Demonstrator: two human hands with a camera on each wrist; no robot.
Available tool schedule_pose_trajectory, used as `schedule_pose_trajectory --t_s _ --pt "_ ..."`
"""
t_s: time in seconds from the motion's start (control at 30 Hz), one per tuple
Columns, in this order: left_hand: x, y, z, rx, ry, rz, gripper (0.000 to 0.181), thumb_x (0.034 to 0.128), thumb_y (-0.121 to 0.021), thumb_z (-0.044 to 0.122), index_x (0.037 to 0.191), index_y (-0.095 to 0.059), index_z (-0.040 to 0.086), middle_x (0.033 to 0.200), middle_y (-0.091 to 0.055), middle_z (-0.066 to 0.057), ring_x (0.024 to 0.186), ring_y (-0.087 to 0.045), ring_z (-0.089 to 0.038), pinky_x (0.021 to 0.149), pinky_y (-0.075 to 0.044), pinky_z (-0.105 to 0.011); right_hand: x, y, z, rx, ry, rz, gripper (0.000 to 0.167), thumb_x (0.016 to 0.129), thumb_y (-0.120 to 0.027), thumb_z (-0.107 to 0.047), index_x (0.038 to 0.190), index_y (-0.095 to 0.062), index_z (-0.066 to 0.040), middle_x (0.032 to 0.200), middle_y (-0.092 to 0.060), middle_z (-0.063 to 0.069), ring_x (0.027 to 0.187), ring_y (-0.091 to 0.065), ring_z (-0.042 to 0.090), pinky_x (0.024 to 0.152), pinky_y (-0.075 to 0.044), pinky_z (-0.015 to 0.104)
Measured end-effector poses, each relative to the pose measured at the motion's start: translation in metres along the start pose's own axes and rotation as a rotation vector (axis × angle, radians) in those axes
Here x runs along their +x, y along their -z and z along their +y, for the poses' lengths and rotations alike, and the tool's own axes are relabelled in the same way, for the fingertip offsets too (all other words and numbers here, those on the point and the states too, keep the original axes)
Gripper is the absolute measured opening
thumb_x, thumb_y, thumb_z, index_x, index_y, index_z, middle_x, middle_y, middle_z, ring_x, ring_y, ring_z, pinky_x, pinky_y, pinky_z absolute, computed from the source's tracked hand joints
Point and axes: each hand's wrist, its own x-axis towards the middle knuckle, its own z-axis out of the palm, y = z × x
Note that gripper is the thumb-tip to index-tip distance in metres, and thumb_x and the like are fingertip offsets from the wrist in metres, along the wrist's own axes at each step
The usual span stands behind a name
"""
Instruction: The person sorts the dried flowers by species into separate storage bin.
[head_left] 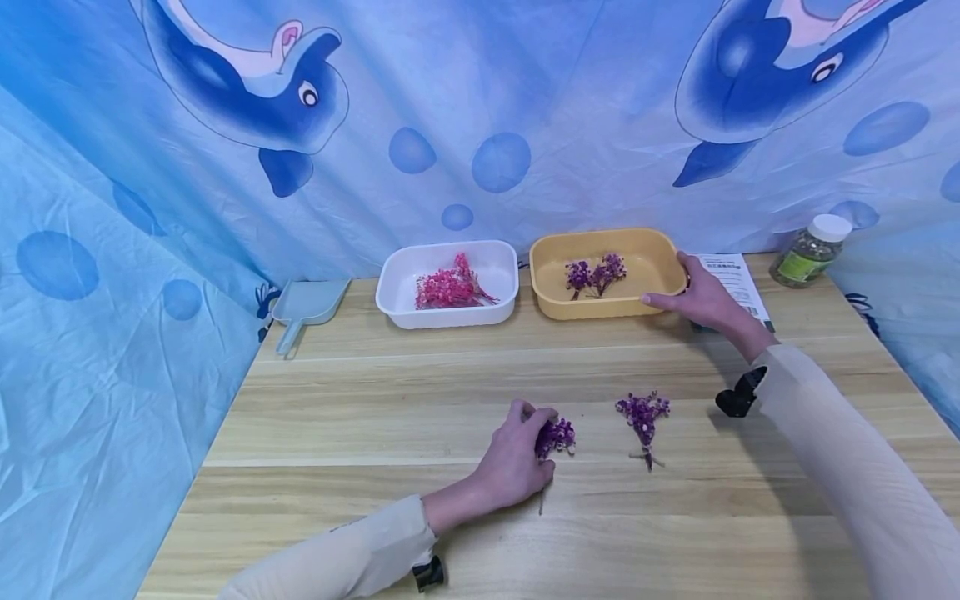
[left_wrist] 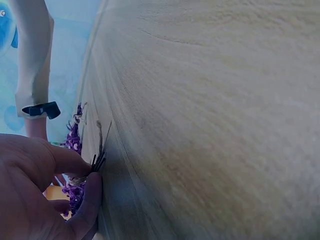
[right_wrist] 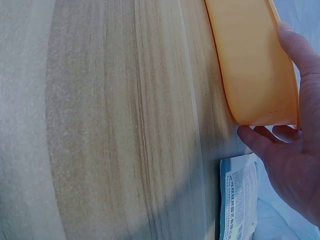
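Observation:
Low over the table, my left hand point(head_left: 510, 462) pinches a small bunch of purple dried flowers point(head_left: 557, 437). In the left wrist view, thumb and finger close round its tied stems point(left_wrist: 98, 162). My right hand point(head_left: 708, 293) grips the right end of a yellow tray point(head_left: 600, 310), thumb over the rim and fingers against the end wall. Purple sprigs point(head_left: 597, 273) lie inside that tray. Another purple bunch point(head_left: 645, 421), tied with string, lies on the table to the right of my left hand.
A white tray point(head_left: 450, 318) with pink dried flowers point(head_left: 453, 286) stands left of the yellow one. Farther left is a pale dustpan point(head_left: 311, 302). A printed packet point(head_left: 731, 279) and a white-capped jar point(head_left: 812, 252) sit at the back right. A dolphin curtain point(head_left: 570, 108) hangs behind.

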Motion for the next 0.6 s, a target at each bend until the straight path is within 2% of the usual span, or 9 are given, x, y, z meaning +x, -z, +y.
schedule_pose_trajectory --t_s 0.27,0.43,0.6 --pt "0.001 0.000 -0.004 -0.009 -0.064 0.024 0.062 0.0710 -0.078 0.000 0.130 -0.060 0.005 0.114 -0.048 -0.009 0.091 -0.057 -0.020 0.083 -0.055 -0.034 0.000 0.000 0.000 0.023 -0.003 -0.007 0.121 0.086 -0.079 -0.044 0.155 0.006 0.006 0.153 -0.018 0.042 0.135 -0.032 0.055 0.112 -0.030 0.060" --pt "0.004 0.001 -0.005 -0.019 -0.096 0.042 0.062 0.0712 -0.079 -0.001 0.130 -0.059 0.002 0.115 -0.049 -0.011 0.093 -0.059 -0.023 0.085 -0.055 -0.030 0.000 -0.001 0.000 0.023 -0.001 -0.001 0.121 0.085 -0.079 -0.044 0.156 0.005 0.006 0.153 -0.018 0.041 0.135 -0.032 0.054 0.112 -0.029 0.060" --pt "0.011 0.004 -0.006 -0.045 -0.119 0.063 0.062 0.0713 -0.080 -0.002 0.130 -0.059 0.000 0.115 -0.050 -0.015 0.094 -0.061 -0.026 0.085 -0.055 -0.025 0.000 0.000 0.000 0.048 0.018 0.002 0.118 0.086 -0.080 -0.040 0.156 0.004 0.006 0.151 -0.023 0.041 0.133 -0.036 0.053 0.110 -0.033 0.060"
